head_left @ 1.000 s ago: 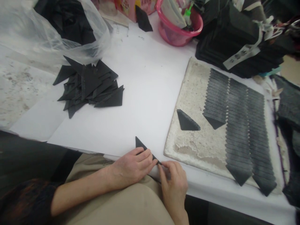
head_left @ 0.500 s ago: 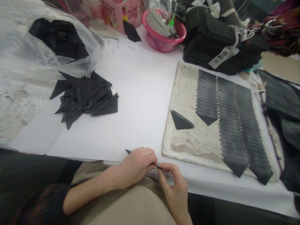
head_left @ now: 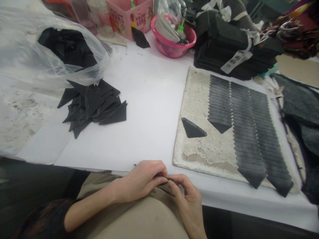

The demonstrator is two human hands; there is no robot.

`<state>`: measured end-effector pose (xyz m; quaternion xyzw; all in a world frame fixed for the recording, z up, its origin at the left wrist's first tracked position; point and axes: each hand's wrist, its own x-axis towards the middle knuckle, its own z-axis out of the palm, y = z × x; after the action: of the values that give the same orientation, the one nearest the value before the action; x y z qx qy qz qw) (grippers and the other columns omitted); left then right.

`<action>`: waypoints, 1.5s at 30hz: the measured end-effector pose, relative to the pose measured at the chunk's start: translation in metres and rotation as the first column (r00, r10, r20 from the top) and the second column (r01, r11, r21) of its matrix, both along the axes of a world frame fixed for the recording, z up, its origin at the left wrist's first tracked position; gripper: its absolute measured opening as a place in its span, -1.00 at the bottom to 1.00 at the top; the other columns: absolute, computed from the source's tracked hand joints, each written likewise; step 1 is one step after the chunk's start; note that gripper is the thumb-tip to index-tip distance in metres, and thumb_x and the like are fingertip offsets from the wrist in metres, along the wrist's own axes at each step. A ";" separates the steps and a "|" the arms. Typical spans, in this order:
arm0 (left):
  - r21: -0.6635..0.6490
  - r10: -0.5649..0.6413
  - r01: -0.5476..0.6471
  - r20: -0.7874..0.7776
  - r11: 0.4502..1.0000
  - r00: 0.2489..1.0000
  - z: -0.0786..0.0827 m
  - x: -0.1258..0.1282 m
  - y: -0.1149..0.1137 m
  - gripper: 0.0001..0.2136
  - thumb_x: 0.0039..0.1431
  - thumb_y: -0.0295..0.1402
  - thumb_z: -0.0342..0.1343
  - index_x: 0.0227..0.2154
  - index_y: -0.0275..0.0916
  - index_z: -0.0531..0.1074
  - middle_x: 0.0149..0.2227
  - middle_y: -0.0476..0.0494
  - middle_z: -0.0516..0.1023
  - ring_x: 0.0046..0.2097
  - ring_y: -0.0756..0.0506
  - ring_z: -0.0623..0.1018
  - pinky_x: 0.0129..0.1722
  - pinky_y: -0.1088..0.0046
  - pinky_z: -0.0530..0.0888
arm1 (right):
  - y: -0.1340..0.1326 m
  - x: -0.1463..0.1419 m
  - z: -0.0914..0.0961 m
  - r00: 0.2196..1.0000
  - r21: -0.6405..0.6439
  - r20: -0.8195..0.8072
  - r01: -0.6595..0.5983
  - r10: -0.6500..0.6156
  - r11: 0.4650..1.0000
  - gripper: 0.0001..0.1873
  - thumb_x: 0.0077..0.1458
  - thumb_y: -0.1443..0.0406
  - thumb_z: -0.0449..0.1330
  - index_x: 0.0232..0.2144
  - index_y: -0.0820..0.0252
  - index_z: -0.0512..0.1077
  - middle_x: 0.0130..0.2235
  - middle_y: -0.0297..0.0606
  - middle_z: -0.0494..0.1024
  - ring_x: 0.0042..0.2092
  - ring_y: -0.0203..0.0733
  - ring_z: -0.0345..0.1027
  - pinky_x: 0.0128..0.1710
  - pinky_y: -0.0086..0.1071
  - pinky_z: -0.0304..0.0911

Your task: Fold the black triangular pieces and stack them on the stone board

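Close to the table's front edge, my left hand point(head_left: 147, 179) is closed on a small black fabric piece point(head_left: 163, 181), most of it hidden by the fingers. My right hand point(head_left: 186, 196) pinches the same piece between thumb and forefinger, the two hands almost touching. A dark tip pokes out behind the left hand. To the right, a single black cut piece point(head_left: 193, 128) lies on the worn pale board point(head_left: 196, 93). Beside it, overlapping black pieces form three long rows point(head_left: 246, 132). A loose heap of pointed black pieces point(head_left: 94, 106) sits on the white paper at left.
An open clear plastic bag point(head_left: 99, 71) holding black pieces is at back left. A pink basin point(head_left: 171, 49) with tools and a pink box point(head_left: 129, 20) stand at the back. Tied black stacks point(head_left: 224, 39) sit behind the board; dark fabric point(head_left: 299, 109) lies at right.
The view has shifted slightly. Both hands stay together at the table edge; the left fingers and thumb have moved a little around the black piece, and less of its tip shows behind.
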<state>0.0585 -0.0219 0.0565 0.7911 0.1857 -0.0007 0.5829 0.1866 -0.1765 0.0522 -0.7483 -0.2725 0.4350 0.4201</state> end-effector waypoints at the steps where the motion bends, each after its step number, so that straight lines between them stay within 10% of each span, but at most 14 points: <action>1: 0.004 -0.001 0.001 -0.004 1.000 1.000 0.000 0.000 0.000 -0.93 0.29 -0.43 0.08 -0.34 -0.21 0.36 -0.32 0.07 0.44 -0.31 0.04 0.39 -0.31 0.58 0.25 | 0.000 0.000 0.001 1.000 0.003 -0.003 0.004 -0.004 1.000 -0.79 0.19 0.11 0.18 -0.26 0.09 0.50 -0.27 -0.37 0.56 -0.21 -0.27 0.41 -0.15 -0.44 0.26; 24: -0.046 0.014 -0.020 -0.123 0.999 0.992 -0.002 0.001 0.003 -0.92 0.25 -0.36 0.12 -0.36 -0.20 0.47 -0.38 0.08 0.52 -0.35 0.04 0.44 -0.36 0.59 0.25 | 0.008 0.010 0.008 0.989 -0.088 -0.146 0.013 -0.026 0.996 -0.66 0.14 0.04 0.18 -0.43 0.21 0.45 -0.42 -0.32 0.48 -0.33 -0.26 0.32 -0.28 -0.44 0.23; 39: -0.099 0.150 -0.190 -0.315 0.977 0.937 -0.009 -0.046 0.039 -0.72 0.24 -0.13 0.07 -0.42 -0.23 0.47 -0.53 0.05 0.47 -0.47 0.02 0.40 -0.47 0.58 0.22 | 0.003 0.019 -0.015 0.956 -0.086 -0.250 0.133 -0.151 0.987 -0.64 0.13 0.04 0.21 -0.47 0.21 0.40 -0.51 -0.35 0.44 -0.45 -0.34 0.23 -0.40 -0.47 0.18; 45: -0.155 0.148 -0.203 -0.309 0.967 0.939 -0.009 -0.045 0.040 -0.73 0.23 -0.14 0.08 -0.43 -0.24 0.45 -0.52 0.03 0.47 -0.47 0.02 0.42 -0.46 0.59 0.26 | 0.016 0.019 -0.010 0.950 -0.088 -0.292 0.090 -0.112 0.992 -0.62 0.05 0.02 0.27 -0.25 0.20 0.40 -0.49 -0.34 0.51 -0.48 -0.30 0.32 -0.47 -0.46 0.21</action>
<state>0.0138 0.0183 0.0472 0.7049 0.3397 -0.0837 0.6170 0.2059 -0.1602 0.0423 -0.7027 -0.1518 0.5300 0.4499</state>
